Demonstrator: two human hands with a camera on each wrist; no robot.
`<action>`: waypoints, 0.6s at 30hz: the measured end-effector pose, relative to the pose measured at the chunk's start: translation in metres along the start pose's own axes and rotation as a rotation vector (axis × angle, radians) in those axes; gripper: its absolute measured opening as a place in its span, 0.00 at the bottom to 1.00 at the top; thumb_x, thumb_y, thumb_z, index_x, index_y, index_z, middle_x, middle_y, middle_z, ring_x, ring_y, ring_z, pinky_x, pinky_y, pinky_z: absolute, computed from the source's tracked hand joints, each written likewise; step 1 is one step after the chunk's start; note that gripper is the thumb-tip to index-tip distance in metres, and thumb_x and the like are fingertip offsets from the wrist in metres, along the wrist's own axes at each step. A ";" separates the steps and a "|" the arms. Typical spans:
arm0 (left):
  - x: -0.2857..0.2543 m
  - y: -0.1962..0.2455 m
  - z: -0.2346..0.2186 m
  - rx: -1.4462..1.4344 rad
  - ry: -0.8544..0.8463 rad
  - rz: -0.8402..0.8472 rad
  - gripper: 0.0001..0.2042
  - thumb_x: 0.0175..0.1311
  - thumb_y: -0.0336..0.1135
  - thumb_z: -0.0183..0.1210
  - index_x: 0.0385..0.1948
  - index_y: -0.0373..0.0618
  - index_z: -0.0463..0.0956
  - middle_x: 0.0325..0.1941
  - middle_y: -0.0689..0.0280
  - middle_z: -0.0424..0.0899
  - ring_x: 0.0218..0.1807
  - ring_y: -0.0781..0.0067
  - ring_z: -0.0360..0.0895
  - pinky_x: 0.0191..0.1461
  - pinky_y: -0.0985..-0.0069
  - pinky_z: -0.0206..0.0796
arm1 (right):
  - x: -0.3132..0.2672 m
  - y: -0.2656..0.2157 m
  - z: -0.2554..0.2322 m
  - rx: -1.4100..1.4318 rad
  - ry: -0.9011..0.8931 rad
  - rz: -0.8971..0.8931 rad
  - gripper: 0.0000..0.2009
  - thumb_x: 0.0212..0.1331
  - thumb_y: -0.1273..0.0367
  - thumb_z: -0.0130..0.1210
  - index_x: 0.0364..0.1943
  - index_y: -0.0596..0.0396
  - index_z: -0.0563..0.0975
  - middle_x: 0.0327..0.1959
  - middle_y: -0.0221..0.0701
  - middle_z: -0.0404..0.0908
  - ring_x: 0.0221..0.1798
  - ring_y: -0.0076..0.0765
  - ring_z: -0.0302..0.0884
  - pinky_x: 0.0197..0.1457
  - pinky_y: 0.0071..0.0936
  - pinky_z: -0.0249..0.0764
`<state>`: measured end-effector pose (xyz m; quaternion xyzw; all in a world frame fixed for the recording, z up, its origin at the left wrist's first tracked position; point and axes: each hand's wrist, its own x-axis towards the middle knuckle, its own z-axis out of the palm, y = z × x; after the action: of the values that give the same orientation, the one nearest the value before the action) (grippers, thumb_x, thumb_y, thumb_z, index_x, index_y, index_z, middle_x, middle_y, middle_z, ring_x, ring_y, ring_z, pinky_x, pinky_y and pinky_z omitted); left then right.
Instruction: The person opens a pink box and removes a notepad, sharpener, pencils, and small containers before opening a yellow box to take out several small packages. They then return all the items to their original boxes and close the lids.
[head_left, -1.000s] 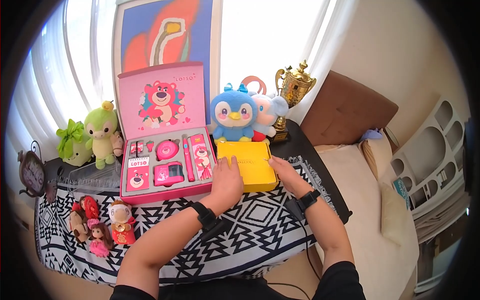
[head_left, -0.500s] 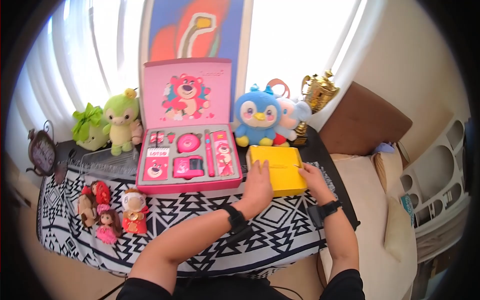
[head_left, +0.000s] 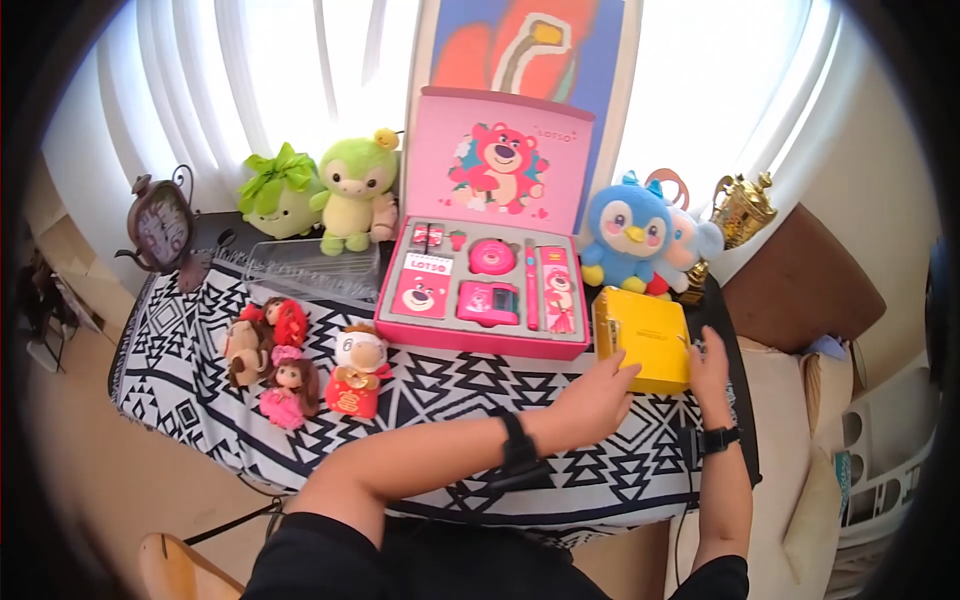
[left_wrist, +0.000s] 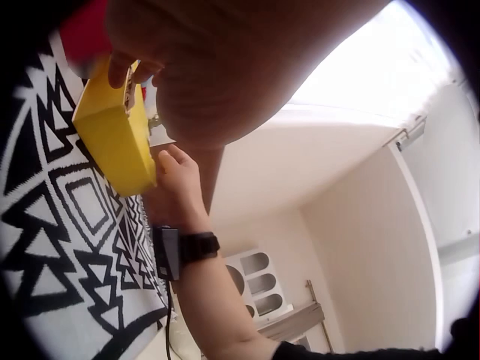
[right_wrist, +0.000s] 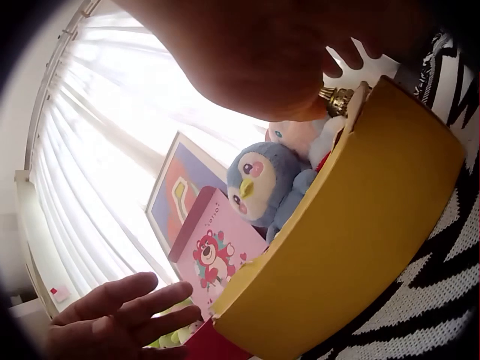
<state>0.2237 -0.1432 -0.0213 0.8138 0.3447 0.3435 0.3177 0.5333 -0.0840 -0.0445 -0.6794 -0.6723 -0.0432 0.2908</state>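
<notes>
A yellow carton (head_left: pixel 645 340) lies on the patterned cloth, right of the pink gift box (head_left: pixel 480 342). My left hand (head_left: pixel 590 400) is at the carton's front left corner, fingertips right at its edge. In the right wrist view the fingers of that left hand (right_wrist: pixel 120 319) are straight and spread beside the carton (right_wrist: pixel 352 225). Along the carton's right side stands my right hand (head_left: pixel 712 370), its fingers extended and pointing away from me. The gift box has its lid raised and holds a notepad (head_left: pixel 424 292), a pen (head_left: pixel 531 290) and several other pink items.
Behind the carton sit a blue penguin plush (head_left: pixel 632 235) and a gold trophy (head_left: pixel 742 212). Green plush toys (head_left: pixel 352 190), a clear plastic tray (head_left: pixel 310 270) and a dark ornamental clock (head_left: pixel 162 228) occupy the left. Small dolls (head_left: pixel 285 385) and a horse plush (head_left: pixel 358 375) lie front left.
The head view has turned left, shifting the scene rightward. My left hand has slid from the carton's top to its front left corner. The right hand has moved from its upper right edge to beside it.
</notes>
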 end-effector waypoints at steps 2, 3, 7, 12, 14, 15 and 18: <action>-0.038 0.009 -0.046 0.143 0.065 0.067 0.24 0.65 0.32 0.60 0.62 0.37 0.69 0.66 0.44 0.71 0.65 0.42 0.72 0.68 0.55 0.67 | -0.005 -0.050 -0.021 0.008 0.128 -0.079 0.22 0.64 0.74 0.54 0.62 0.66 0.73 0.66 0.50 0.73 0.69 0.56 0.68 0.74 0.43 0.63; -0.057 0.010 -0.074 0.268 0.131 0.060 0.24 0.63 0.32 0.62 0.61 0.38 0.70 0.64 0.46 0.73 0.64 0.43 0.73 0.66 0.55 0.68 | -0.010 -0.071 -0.029 0.028 0.121 -0.141 0.20 0.63 0.75 0.55 0.60 0.66 0.75 0.64 0.50 0.74 0.67 0.56 0.70 0.72 0.43 0.64; -0.127 -0.016 -0.172 0.623 0.369 -0.248 0.27 0.59 0.35 0.67 0.60 0.35 0.71 0.58 0.46 0.76 0.59 0.43 0.75 0.63 0.55 0.68 | -0.030 -0.127 -0.031 0.083 0.011 -0.397 0.14 0.59 0.76 0.59 0.50 0.62 0.80 0.56 0.48 0.78 0.59 0.55 0.74 0.65 0.43 0.70; -0.186 -0.074 -0.203 0.717 0.301 -0.525 0.42 0.54 0.45 0.70 0.68 0.32 0.61 0.54 0.44 0.76 0.54 0.43 0.77 0.55 0.56 0.74 | -0.034 -0.218 -0.009 0.410 -0.287 -0.540 0.12 0.56 0.77 0.62 0.45 0.59 0.83 0.50 0.42 0.82 0.55 0.52 0.78 0.59 0.41 0.75; -0.189 -0.084 -0.202 0.666 0.334 -0.579 0.44 0.54 0.44 0.69 0.71 0.32 0.58 0.53 0.43 0.76 0.51 0.42 0.79 0.52 0.57 0.76 | -0.032 -0.254 0.009 0.481 -0.341 -0.658 0.11 0.55 0.76 0.63 0.44 0.58 0.83 0.48 0.41 0.83 0.53 0.51 0.80 0.57 0.41 0.76; -0.188 -0.083 -0.204 0.667 0.340 -0.582 0.44 0.54 0.44 0.69 0.71 0.32 0.58 0.53 0.43 0.76 0.51 0.42 0.79 0.52 0.57 0.76 | -0.033 -0.269 0.021 0.524 -0.362 -0.708 0.12 0.55 0.75 0.64 0.45 0.58 0.83 0.47 0.40 0.83 0.52 0.51 0.81 0.57 0.40 0.77; -0.183 -0.077 -0.208 0.584 0.321 -0.724 0.45 0.54 0.43 0.68 0.73 0.32 0.55 0.52 0.41 0.76 0.49 0.41 0.80 0.51 0.56 0.76 | -0.035 -0.322 0.043 0.580 -0.508 -0.791 0.15 0.57 0.71 0.64 0.49 0.58 0.81 0.48 0.42 0.82 0.53 0.50 0.79 0.57 0.42 0.76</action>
<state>-0.0610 -0.1845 -0.0245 0.6333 0.7322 0.2211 0.1180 0.2137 -0.1194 0.0121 -0.2559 -0.9097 0.2032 0.2562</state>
